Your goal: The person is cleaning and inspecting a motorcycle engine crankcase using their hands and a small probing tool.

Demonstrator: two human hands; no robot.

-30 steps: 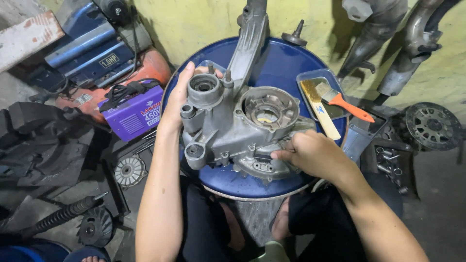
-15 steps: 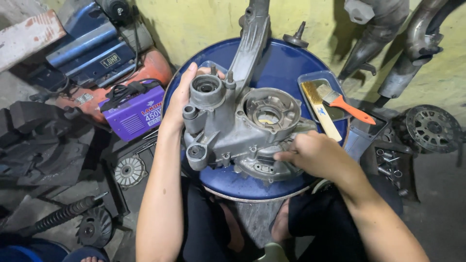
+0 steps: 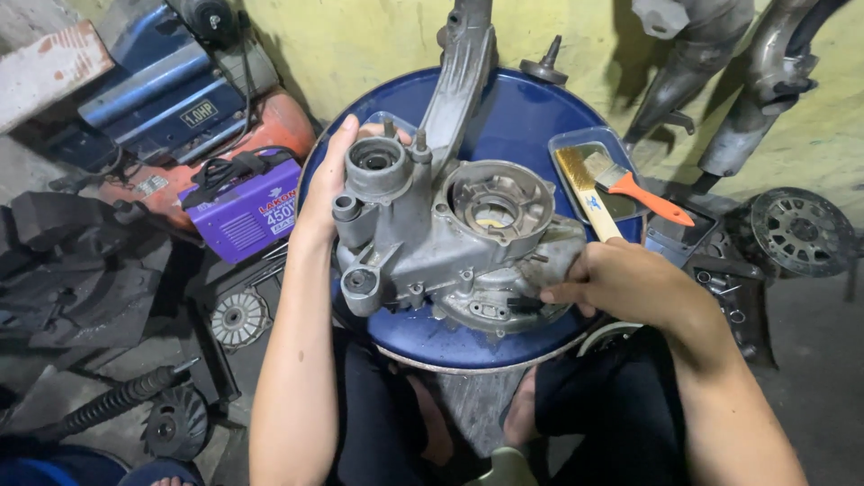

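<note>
One grey metal engine casing [image 3: 450,243] is lying on top of one round blue drum lid [image 3: 531,117], with its long arm reaching away toward the yellow wall [image 3: 360,45] and its wide round opening facing up. The left hand [image 3: 328,193] is gripping the casing's left edge, fingers curling around behind the raised cylindrical boss and thumb pressing on the near side. The right hand [image 3: 621,283] is closing on the casing's right lower edge, fingers folding over the rim and a dark part showing just under them; whether it is pinching something small there cannot be told. Just beyond the right hand, one clear plastic tray [image 3: 571,144] is sitting on the drum lid, and two brushes are resting across it: one pale wooden-handled brush [image 3: 585,193] and one orange-handled paintbrush [image 3: 643,193], lying side by side. One small metal stud [image 3: 544,63] is standing at the far rim of the lid. To the left on the floor, one purple box-shaped machine [image 3: 247,211] is sitting beside one blue and orange compressor [image 3: 180,99]. To the right, two grey exhaust pipes [image 3: 720,81] are leaning against the wall, and one spoked round wheel part [image 3: 801,229] is lying near them.
</note>
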